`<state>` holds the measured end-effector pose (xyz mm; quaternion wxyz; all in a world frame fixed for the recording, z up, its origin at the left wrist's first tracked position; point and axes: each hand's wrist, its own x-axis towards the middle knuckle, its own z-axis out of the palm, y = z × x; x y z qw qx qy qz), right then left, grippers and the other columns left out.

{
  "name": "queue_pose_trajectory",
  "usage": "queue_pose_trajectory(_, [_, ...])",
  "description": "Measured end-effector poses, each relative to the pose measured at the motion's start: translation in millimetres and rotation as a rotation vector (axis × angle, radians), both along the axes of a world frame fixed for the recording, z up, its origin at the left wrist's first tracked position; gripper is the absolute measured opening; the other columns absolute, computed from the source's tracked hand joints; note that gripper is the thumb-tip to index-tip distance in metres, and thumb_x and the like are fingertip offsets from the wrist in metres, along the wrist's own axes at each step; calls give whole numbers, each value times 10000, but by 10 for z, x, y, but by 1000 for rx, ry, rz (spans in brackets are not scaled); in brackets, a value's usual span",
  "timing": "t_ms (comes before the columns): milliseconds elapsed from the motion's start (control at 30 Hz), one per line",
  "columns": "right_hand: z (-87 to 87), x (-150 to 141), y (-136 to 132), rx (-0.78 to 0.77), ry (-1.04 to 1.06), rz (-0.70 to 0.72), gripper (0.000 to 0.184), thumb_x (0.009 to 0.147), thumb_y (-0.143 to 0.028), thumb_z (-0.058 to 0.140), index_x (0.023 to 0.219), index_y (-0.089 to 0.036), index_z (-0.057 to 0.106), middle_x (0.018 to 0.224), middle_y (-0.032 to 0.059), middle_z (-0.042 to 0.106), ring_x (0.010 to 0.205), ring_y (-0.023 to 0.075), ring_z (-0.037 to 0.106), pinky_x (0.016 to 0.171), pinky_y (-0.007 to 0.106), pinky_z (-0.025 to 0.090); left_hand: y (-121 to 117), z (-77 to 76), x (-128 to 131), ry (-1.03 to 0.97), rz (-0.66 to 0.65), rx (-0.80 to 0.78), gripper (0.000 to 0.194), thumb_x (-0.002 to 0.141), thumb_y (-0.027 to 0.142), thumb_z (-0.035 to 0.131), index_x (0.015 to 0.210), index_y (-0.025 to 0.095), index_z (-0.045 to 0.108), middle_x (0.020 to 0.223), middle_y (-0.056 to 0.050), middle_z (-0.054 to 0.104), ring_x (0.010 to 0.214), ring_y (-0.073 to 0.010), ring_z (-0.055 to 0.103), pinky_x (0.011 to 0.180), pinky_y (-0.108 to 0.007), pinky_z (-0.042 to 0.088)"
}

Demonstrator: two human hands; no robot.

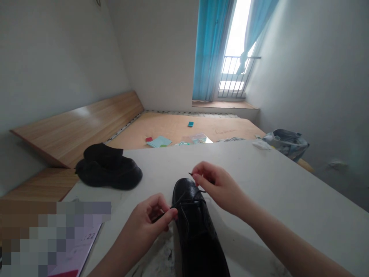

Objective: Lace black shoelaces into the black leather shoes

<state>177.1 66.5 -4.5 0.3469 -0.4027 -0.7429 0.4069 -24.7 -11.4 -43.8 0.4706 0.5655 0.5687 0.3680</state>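
Observation:
A black leather lace-up shoe [198, 231] lies on the white table [288, 192] right in front of me, toe pointing away. My left hand [150, 219] pinches one black lace end beside the shoe's left side. Just above the toe, my right hand [219, 186] pinches the other lace end, its fingers closed around the thin cord. The laces run from both hands down to the shoe's eyelets.
A second black shoe [111, 169] sits at the table's far left. A wooden bed frame [173, 127] with scattered coloured papers [160, 141] lies beyond. A bag [288, 142] rests at the right, and a pink sheet [77, 250] at the near left.

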Motion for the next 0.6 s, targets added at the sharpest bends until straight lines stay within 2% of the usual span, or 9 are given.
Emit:
queue_pose_trajectory(100, [-325,230,-92,-48,69,-58,149,892,-336,539,846,-199,574,676,-20,522,617,132,473,568,258,374,3,-29,-35,-1,-57,11,234,843,435,613,873,204,597,681,-7,690,638,-169,634,578,-247,469])
queue_pose_trajectory(167, [-438,324,-116,-40,69,-74,152,893,-336,527,835,-199,559,663,-25,499,603,130,460,553,255,365,5,-24,-55,42,-67,33,269,865,404,580,1044,210,626,737,-23,725,748,-200,676,703,-289,498])
queue_pose_trajectory(200, [-463,352,-125,-14,50,-73,133,886,-311,521,817,-201,546,649,-29,484,589,128,448,538,251,353,5,-20,-62,68,-54,37,281,861,396,572,1058,210,645,772,-36,739,787,-214,685,741,-305,499])
queue_pose_trajectory(300, [-466,383,-159,138,-33,-26,112,820,-182,506,721,-213,466,594,-47,427,542,114,403,503,239,312,-6,-34,-74,120,-1,15,221,809,396,595,870,206,692,804,-60,745,806,-243,687,709,-307,500])
queue_pose_trajectory(400, [-464,368,-208,265,-126,61,154,729,-104,477,676,-221,393,573,-54,405,518,105,380,495,234,293,-31,-100,-94,119,15,25,218,791,418,624,730,209,610,710,-29,680,716,-209,637,618,-268,466])
queue_pose_trajectory(533, [-481,350,-239,310,-261,160,166,664,-96,455,668,-225,351,567,-53,400,511,107,387,496,236,278,-58,-201,-110,156,-40,77,391,837,472,593,613,213,405,589,29,513,564,-134,474,518,-226,377])
queue_pose_trajectory(600, [-470,362,-231,306,-326,182,177,644,-94,456,664,-225,339,554,-58,387,499,102,370,496,237,266,-55,-234,-99,209,-37,88,390,852,488,583,628,211,425,580,40,482,550,-126,457,501,-215,365])
